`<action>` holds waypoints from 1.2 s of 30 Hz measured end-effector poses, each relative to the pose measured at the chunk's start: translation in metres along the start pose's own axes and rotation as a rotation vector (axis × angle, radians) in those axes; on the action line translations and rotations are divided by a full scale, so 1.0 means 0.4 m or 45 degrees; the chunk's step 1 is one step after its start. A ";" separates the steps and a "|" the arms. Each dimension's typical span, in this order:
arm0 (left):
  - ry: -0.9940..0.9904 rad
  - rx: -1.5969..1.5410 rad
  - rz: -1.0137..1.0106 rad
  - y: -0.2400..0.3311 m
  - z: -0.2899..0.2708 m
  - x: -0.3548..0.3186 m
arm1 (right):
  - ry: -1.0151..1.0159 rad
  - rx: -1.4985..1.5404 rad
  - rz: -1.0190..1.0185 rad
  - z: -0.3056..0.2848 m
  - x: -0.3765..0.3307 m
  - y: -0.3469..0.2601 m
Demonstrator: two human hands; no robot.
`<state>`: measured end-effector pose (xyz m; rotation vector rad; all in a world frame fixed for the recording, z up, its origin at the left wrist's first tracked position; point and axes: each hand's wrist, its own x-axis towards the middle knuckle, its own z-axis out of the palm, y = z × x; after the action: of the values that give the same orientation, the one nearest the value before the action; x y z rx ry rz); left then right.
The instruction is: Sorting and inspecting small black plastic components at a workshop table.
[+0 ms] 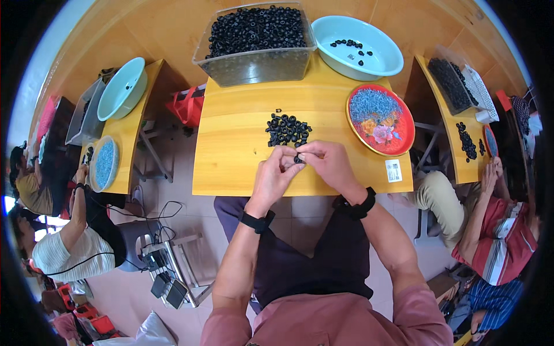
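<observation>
Pink shirt (317,317) nearest, left hand (273,175) and right hand (328,164) meet, pinching a small black part (298,160) between fingertips.

black piece (298,159) partly hidden by fingers (312,157), blue bits (374,105) indistinct

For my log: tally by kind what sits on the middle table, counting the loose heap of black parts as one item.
Clear bin: 1
Light blue basin: 1
Red tray: 1
White label: 1
Heap of black parts: 1 (pieces too crowded to count)
Total: 5
</observation>
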<state>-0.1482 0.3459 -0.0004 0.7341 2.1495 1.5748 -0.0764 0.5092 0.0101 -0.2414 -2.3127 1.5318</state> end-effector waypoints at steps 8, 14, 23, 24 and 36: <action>0.046 -0.049 0.082 0.009 0.010 -0.003 | -0.204 0.332 0.168 -0.033 0.030 0.012; 0.094 -0.024 0.132 -0.003 0.009 -0.004 | -0.321 0.444 0.319 -0.037 0.023 0.008; 0.090 0.100 0.183 0.015 0.018 -0.004 | -0.390 0.443 0.344 -0.052 0.027 0.025; 0.102 0.121 0.187 0.016 0.017 -0.005 | -0.410 0.443 0.351 -0.052 0.028 0.025; 0.163 0.102 0.213 0.026 0.017 -0.015 | -0.331 0.519 0.349 -0.043 0.019 0.024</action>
<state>-0.1375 0.3500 0.0075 0.8810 2.3069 1.6682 -0.0772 0.5302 0.0089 -0.2729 -2.1487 2.2484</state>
